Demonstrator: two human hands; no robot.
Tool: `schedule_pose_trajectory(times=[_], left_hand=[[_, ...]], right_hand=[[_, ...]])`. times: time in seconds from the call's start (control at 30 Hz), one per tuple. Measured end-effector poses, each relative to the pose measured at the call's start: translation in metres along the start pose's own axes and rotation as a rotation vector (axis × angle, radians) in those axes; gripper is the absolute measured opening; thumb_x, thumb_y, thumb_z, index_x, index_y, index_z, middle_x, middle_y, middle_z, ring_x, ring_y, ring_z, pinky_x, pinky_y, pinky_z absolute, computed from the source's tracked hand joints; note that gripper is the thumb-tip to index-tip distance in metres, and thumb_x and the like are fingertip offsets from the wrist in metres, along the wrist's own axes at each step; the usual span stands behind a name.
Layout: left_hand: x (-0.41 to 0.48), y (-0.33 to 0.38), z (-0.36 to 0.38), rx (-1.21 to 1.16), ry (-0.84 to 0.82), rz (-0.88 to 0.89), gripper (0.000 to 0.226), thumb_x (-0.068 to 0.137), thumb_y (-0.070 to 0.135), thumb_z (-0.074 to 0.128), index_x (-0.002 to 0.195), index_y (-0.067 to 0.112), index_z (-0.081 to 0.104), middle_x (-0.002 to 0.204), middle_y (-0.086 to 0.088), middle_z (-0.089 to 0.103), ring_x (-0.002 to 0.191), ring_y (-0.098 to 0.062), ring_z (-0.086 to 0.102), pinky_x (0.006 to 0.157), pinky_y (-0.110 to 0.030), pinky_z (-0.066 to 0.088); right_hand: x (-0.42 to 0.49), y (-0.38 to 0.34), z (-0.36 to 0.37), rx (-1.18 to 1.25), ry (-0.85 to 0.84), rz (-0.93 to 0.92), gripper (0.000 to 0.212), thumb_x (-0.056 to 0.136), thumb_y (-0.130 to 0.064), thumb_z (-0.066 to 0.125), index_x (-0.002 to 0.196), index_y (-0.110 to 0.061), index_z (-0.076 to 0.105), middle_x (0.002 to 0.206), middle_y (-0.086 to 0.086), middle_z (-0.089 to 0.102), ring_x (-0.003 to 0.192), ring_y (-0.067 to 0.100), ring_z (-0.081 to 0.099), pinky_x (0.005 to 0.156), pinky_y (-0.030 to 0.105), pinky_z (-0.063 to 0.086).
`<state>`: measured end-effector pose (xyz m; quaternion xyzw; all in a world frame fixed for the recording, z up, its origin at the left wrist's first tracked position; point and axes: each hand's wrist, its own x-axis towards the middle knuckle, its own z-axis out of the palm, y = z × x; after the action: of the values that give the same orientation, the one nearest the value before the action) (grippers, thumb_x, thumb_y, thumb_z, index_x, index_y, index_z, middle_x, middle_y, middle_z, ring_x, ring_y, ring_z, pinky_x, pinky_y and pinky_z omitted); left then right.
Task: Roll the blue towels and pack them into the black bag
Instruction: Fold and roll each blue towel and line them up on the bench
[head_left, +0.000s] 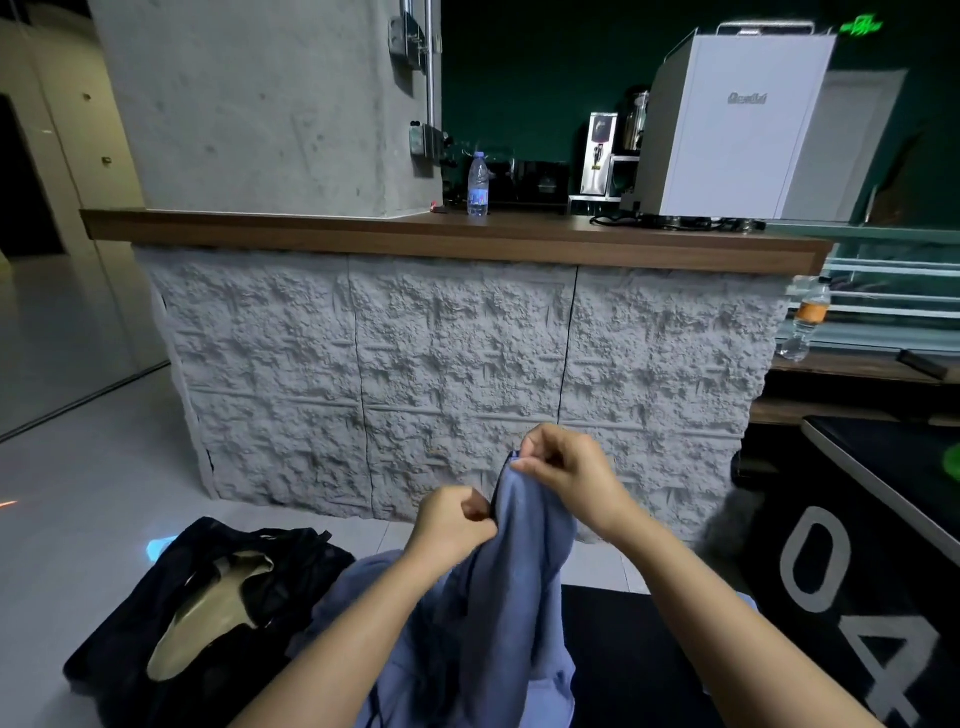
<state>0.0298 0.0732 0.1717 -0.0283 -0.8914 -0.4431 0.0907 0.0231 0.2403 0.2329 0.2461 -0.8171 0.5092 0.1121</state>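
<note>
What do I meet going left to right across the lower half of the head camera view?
Black bag → left hand → right hand → black surface with white lettering. The blue towel, pinched by both hands, spans the middle, so it has no single place in the order.

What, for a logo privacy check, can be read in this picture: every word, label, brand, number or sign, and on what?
"0" and beneath it "A" or "4", unclear which: large pale characters on the black mat, right.
Grey brand logo on the white machine on the counter: too blurred to read.
Glowing green sign, top right: blurred.
Label on the clear bottle: too small.
Label on the orange-labelled bottle: unreadable.
</note>
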Motion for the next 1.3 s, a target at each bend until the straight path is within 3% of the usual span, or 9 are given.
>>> schedule_pose_trajectory(times=[0.17, 0.27, 0.5, 0.63, 0.83, 0.93, 1.07, 1.2, 1.3], left_hand=[[-0.007, -0.016, 0.017, -0.065, -0.072, -0.054, 0.022, 0.070, 0.024, 0.058, 0.055, 0.018, 0.044, 0.054, 0.003, 0.044, 0.058, -0.013, 0.040, 0.053, -0.026, 0.030], [-0.007, -0.028, 0.012, -0.245, 0.019, -0.143, 0.024, 0.088, 0.015, 0.056, 0.066, 0.014, 0.048, 0.057, 0.002, 0.045, 0.058, -0.013, 0.039, 0.054, -0.026, 0.029], [0.011, -0.009, -0.021, -0.616, 0.047, -0.172, 0.013, 0.089, 0.012, 0.063, 0.091, 0.000, 0.067, 0.083, -0.006, 0.067, 0.077, -0.011, 0.057, 0.068, -0.015, 0.046], [0.017, 0.016, -0.025, -0.823, -0.072, -0.318, 0.021, 0.086, 0.010, 0.065, 0.103, -0.001, 0.066, 0.095, -0.013, 0.069, 0.087, -0.020, 0.062, 0.087, -0.034, 0.049], [0.012, 0.042, -0.036, -1.219, -0.287, -0.419, 0.018, 0.088, -0.005, 0.051, 0.101, 0.000, 0.063, 0.089, -0.013, 0.071, 0.079, -0.020, 0.068, 0.070, -0.029, 0.058], [0.005, 0.046, -0.044, -1.364, -0.450, -0.420, 0.035, 0.079, 0.003, 0.055, 0.113, -0.003, 0.060, 0.105, -0.020, 0.068, 0.090, -0.025, 0.068, 0.079, -0.035, 0.057], [-0.006, 0.052, -0.045, -1.390, -0.505, -0.330, 0.038, 0.076, 0.002, 0.053, 0.113, -0.005, 0.060, 0.106, -0.018, 0.069, 0.091, -0.022, 0.070, 0.075, -0.031, 0.058], [-0.009, 0.053, -0.039, -1.454, -0.388, -0.373, 0.029, 0.081, 0.003, 0.056, 0.109, -0.007, 0.060, 0.101, -0.020, 0.069, 0.088, -0.023, 0.070, 0.078, -0.031, 0.058], [-0.005, 0.046, -0.038, -1.361, -0.142, -0.365, 0.027, 0.086, -0.003, 0.056, 0.113, -0.004, 0.059, 0.098, -0.018, 0.070, 0.083, -0.023, 0.069, 0.071, -0.031, 0.059]], right_hand=[[-0.001, -0.001, -0.019, 0.125, 0.048, 0.001, 0.009, 0.084, -0.004, 0.067, 0.080, -0.003, 0.059, 0.070, 0.007, 0.055, 0.065, 0.009, 0.048, 0.062, 0.015, 0.038], [-0.002, 0.006, -0.030, 0.082, 0.100, 0.048, 0.012, 0.085, -0.003, 0.067, 0.078, -0.005, 0.057, 0.065, -0.001, 0.051, 0.057, 0.000, 0.043, 0.057, 0.012, 0.034], [-0.011, 0.038, -0.040, -0.372, 0.258, 0.197, 0.025, 0.078, -0.006, 0.072, 0.070, -0.022, 0.056, 0.077, -0.004, 0.061, 0.061, 0.014, 0.054, 0.061, 0.021, 0.039], [-0.013, 0.020, -0.015, 0.117, 0.176, 0.269, 0.015, 0.080, 0.000, 0.070, 0.089, -0.011, 0.064, 0.079, -0.002, 0.065, 0.063, 0.002, 0.059, 0.065, 0.019, 0.045], [-0.016, -0.008, -0.008, 0.641, -0.136, 0.290, 0.039, 0.085, 0.019, 0.048, 0.110, -0.007, 0.062, 0.101, 0.005, 0.070, 0.090, 0.013, 0.063, 0.076, 0.019, 0.050], [-0.017, -0.013, -0.004, 0.500, -0.155, 0.145, 0.045, 0.082, 0.020, 0.054, 0.114, -0.010, 0.059, 0.104, 0.000, 0.069, 0.096, 0.003, 0.063, 0.078, 0.016, 0.049], [-0.011, -0.013, 0.006, 0.240, 0.061, 0.036, 0.039, 0.080, 0.015, 0.061, 0.095, -0.021, 0.067, 0.090, -0.002, 0.071, 0.079, 0.007, 0.063, 0.076, 0.022, 0.050], [-0.008, -0.011, 0.012, 0.103, 0.171, -0.015, 0.036, 0.080, -0.001, 0.070, 0.078, -0.037, 0.070, 0.068, -0.004, 0.067, 0.063, 0.014, 0.055, 0.063, 0.030, 0.046], [-0.009, -0.014, 0.011, 0.058, 0.160, -0.027, 0.030, 0.077, -0.009, 0.075, 0.071, -0.038, 0.068, 0.065, -0.013, 0.065, 0.060, 0.002, 0.050, 0.060, 0.020, 0.039]])
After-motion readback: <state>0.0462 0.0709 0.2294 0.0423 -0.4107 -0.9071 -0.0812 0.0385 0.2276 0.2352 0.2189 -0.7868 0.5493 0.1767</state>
